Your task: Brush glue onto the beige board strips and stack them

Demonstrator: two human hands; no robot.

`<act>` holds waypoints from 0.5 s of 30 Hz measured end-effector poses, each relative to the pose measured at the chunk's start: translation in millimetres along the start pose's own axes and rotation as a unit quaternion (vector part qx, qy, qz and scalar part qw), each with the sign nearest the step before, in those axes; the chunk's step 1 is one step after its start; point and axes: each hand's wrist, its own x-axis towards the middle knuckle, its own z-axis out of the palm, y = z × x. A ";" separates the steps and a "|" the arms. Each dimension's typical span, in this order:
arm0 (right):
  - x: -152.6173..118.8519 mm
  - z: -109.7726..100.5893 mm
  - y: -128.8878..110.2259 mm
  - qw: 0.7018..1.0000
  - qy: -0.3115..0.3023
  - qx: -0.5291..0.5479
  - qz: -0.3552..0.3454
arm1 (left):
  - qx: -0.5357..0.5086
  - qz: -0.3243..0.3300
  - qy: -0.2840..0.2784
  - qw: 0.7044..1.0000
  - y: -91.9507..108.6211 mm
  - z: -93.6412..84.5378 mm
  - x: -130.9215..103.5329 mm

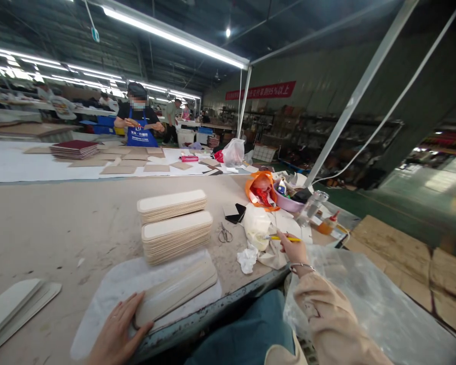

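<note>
My left hand (119,324) lies with fingers and thumb apart across the near left end of a long, round-cornered grey board (178,286). Another edge shows beneath this board. Both lie on a translucent white sheet (102,294) by the table's front edge. My right hand (293,249) is closed around a yellow-handled brush (289,238). The brush points left, its tip over or in a pale, whitish container (257,228); I cannot tell whether it touches the contents. Crumpled white tissue (248,259) lies near the container, with scissors (225,233) to the left.
Two stacks of pale rounded boards, a nearer one (178,235) and a farther one (171,205), stand behind the sheet. More boards (15,309) lie at left. An orange bag (262,190), purple basin (289,203), glass bottle (313,208) and co-worker (139,119) are beyond.
</note>
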 end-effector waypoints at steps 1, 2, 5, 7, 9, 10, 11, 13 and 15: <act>2.5 5.3 0.3 1.000 -0.010 -0.011 0.006 | 0.003 0.001 -0.001 1.000 0.3 -0.9 0.2; 4.3 10.9 0.5 0.999 -0.020 -0.022 0.011 | 0.006 0.002 -0.003 1.000 0.5 -1.8 0.4; 7.0 26.5 1.6 0.997 -0.041 -0.065 0.027 | 0.018 0.010 -0.008 1.000 1.2 -4.9 0.6; 7.5 32.9 2.6 0.994 -0.049 -0.093 0.035 | 0.030 0.022 -0.006 0.999 1.8 -6.8 0.9; 7.8 34.4 3.5 0.993 -0.046 -0.104 0.037 | 0.040 0.032 0.002 0.999 2.4 -8.4 1.3; 8.2 33.4 4.0 0.993 -0.042 -0.099 0.037 | 0.044 0.035 0.006 0.998 2.8 -9.0 1.5; 8.7 31.4 4.7 0.995 -0.032 -0.085 0.038 | 0.047 0.037 0.008 0.998 3.1 -9.5 1.6; 10.3 26.1 7.1 0.998 -0.002 -0.031 0.047 | 0.051 0.042 0.009 0.998 3.7 -10.4 1.8; 11.5 21.3 10.6 0.996 0.030 0.050 0.064 | 0.053 0.045 0.009 0.998 4.2 -11.0 1.7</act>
